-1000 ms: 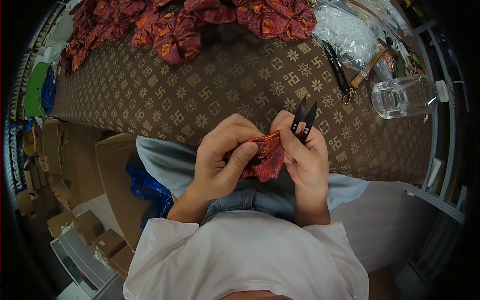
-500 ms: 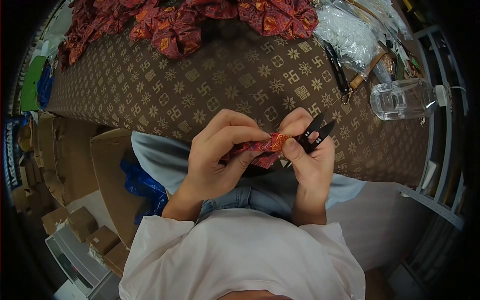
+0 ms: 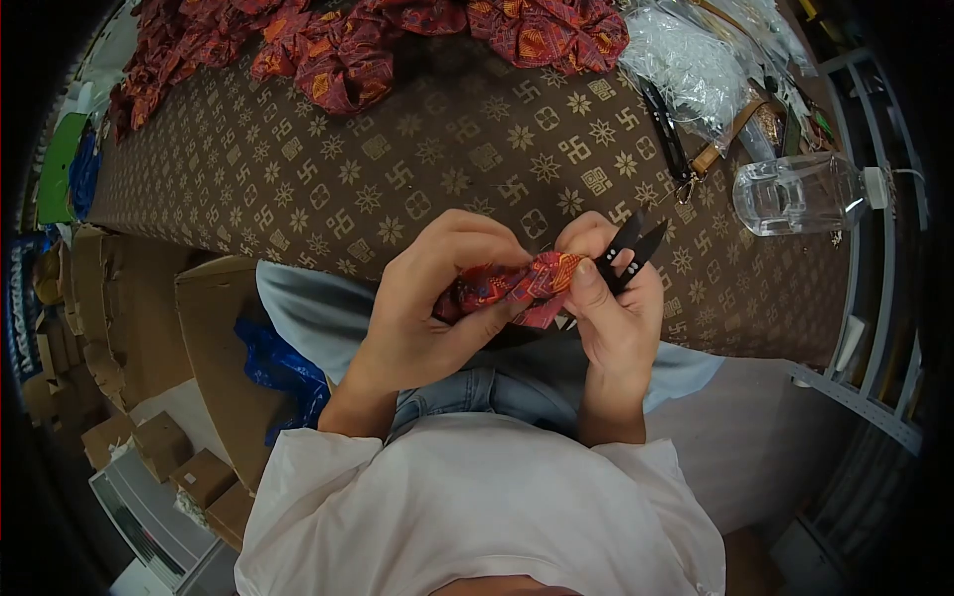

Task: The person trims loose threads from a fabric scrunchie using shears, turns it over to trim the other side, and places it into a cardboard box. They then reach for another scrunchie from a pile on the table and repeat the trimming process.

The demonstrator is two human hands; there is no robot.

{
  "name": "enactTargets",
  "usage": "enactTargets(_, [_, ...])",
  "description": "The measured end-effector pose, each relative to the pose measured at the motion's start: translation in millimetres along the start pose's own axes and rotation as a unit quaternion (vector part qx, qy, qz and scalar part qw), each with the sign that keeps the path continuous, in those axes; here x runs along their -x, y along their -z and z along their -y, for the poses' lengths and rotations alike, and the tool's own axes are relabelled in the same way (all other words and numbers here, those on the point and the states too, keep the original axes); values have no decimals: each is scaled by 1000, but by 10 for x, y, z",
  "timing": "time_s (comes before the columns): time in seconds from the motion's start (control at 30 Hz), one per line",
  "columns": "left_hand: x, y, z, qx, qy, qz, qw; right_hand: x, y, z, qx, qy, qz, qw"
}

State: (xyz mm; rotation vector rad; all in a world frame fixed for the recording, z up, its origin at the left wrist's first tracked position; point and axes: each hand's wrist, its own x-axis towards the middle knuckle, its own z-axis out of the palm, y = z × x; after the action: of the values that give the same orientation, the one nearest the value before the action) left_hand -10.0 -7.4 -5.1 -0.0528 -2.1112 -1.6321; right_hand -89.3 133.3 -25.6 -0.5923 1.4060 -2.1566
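Brown table point(image 3: 437, 149) is kinda cluttered, far-right bag point(image 3: 688, 72) stuffed, red cloth point(image 3: 502, 284) pinched two-handed, snips point(image 3: 624, 240) gripped by right hand point(image 3: 608, 310).

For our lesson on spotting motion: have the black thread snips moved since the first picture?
Yes: the black thread snips have shifted rightward, their tips now nearer the clear plastic bottle, which has stayed put.

Red-and-orange patterned cloth point(image 3: 542, 283), black snips point(image 3: 636, 248), brown gold-motif tablecloth point(image 3: 427, 154)

dim, soft light; strong fisheye bending, blackened corners; glints on the clear bottle point(image 3: 800, 195).
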Motion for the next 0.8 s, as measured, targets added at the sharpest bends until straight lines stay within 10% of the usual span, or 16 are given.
enactTargets(0.23, [4, -20, 46, -76, 61, -18, 995, 26, -100, 38, -167, -162, -63, 970])
enactTargets(0.3, [26, -71, 16, -75, 101, -74, 989, 49, -165, -73, 54, -4, -62, 997])
enactTargets(0.47, [28, -112, 11, 10, 185, -165, 969, 73, -230, -231, 170, 15, -71, 983])
enactTargets(0.63, [0, 45, 56, 394, 318, -82, 859, 41, -112, 12, -241, -162, -41, 956])
enactTargets(0.8, [-20, 84, 50, 397, 339, 0, 853, 32, 101, -176, -508, -240, 66, 825])
